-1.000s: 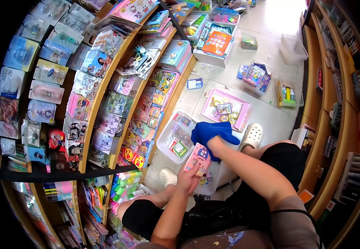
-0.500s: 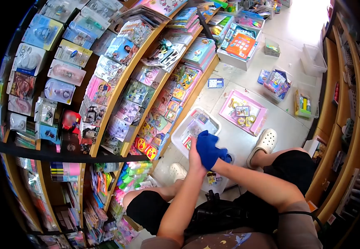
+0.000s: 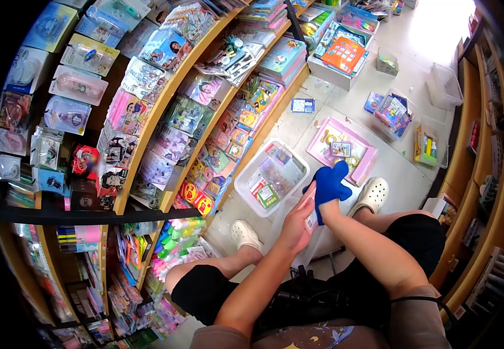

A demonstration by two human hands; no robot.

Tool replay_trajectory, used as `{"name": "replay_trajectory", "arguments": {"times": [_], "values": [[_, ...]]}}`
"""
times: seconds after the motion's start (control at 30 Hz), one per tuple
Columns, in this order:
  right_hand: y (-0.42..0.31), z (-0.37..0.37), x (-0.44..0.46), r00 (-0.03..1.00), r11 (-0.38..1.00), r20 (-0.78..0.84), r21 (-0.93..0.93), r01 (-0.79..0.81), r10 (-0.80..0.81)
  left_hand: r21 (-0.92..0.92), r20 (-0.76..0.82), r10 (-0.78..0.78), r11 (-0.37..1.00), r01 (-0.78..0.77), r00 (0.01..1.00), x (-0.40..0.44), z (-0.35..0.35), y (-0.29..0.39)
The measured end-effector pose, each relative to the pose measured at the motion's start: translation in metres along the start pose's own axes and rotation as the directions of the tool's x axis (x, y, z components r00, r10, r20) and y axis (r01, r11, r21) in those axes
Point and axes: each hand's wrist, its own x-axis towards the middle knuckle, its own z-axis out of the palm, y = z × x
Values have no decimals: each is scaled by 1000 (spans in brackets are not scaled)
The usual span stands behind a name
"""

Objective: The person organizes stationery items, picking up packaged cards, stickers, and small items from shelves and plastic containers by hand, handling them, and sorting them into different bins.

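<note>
My left hand (image 3: 294,230), bare, is closed around a flat pink box (image 3: 306,214) with a pale label on its side. A blue glove (image 3: 332,187) covers my right hand (image 3: 328,198). Its fingers are spread and lie along the far side of the pink box, partly hidden by it. Under my hands a clear plastic bin (image 3: 287,216) shows only in part. Left of it on the floor, a white translucent tub (image 3: 241,187) holds several packets. A pink open tray (image 3: 369,161) with small packaged items lies just beyond the glove.
Shelves (image 3: 147,154) full of packaged goods rise on the left, and a wooden shelf unit (image 3: 467,168) runs along the right. On the floor ahead are a tub of colourful packs (image 3: 392,119), a bin with yellow items (image 3: 423,145), a blue card (image 3: 303,105) and a loaded white box (image 3: 336,72).
My hands have moved right and slightly apart. The pink box now shows in my left hand, and the gloved fingers have spread. The white tub is less covered.
</note>
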Motion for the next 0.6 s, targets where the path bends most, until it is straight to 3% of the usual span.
{"name": "replay_trajectory", "arguments": {"times": [0.1, 0.17, 0.23, 0.3, 0.37, 0.43, 0.5, 0.57, 0.6], "values": [[-10, -4, 13, 881, 837, 200, 279, -471, 429, -130, 75, -30, 991, 39, 997, -12, -19, 7], [6, -2, 25, 779, 695, 257, 352, -627, 573, -264, 210, 12, 963, 45, 978, -16, -34, 17], [-20, 5, -1, 871, 802, 151, 344, -489, 467, -302, 164, 46, 953, 6, 985, -13, -55, 28], [-29, 2, -6, 834, 819, 245, 188, -541, 495, -141, -129, 99, 983, -117, 987, -5, -90, 45], [-57, 4, -15, 808, 829, 271, 58, -557, 524, -118, -307, 141, 976, -185, 941, 19, -169, 52], [-63, 6, -18, 861, 902, 273, -65, -428, 428, -9, -389, 186, 979, -205, 903, 32, -236, 69], [-57, 6, -15, 871, 922, 304, -104, -373, 386, 123, -619, 252, 967, -225, 744, 44, -293, 87], [-45, 3, -7, 846, 912, 354, -60, -405, 399, 433, -643, 453, 880, -195, 617, 58, -367, 104], [-38, 0, -9, 878, 938, 369, -278, -207, 303, 623, -659, 539, 782, -21, 525, 68, -402, 117]]}}
